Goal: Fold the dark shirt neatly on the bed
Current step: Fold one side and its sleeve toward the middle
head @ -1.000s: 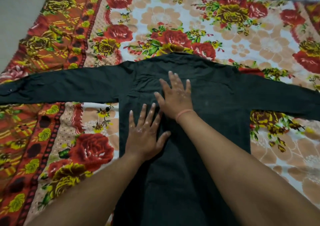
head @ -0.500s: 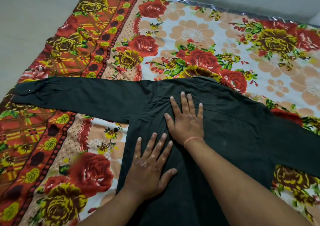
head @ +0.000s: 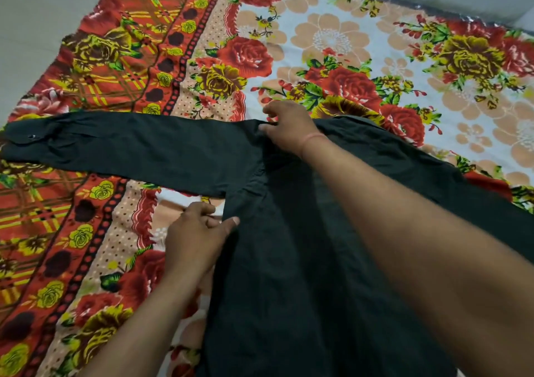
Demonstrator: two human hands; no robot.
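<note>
Hands moved off centre, left hand, right hand pinching dark shirt

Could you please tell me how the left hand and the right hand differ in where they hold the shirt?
The left hand pinches the shirt at its side edge below the sleeve; the right hand pinches its shoulder. The left is nearer the camera, the right farther. Both have closed a grip on cloth.

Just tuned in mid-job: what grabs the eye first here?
A dark long-sleeved shirt lies spread across a loud red-and-yellow floral bedsheet, one sleeve stretched far left. The right hand pinches the shoulder seam, and the left hand grips the side edge below the armpit.
</note>
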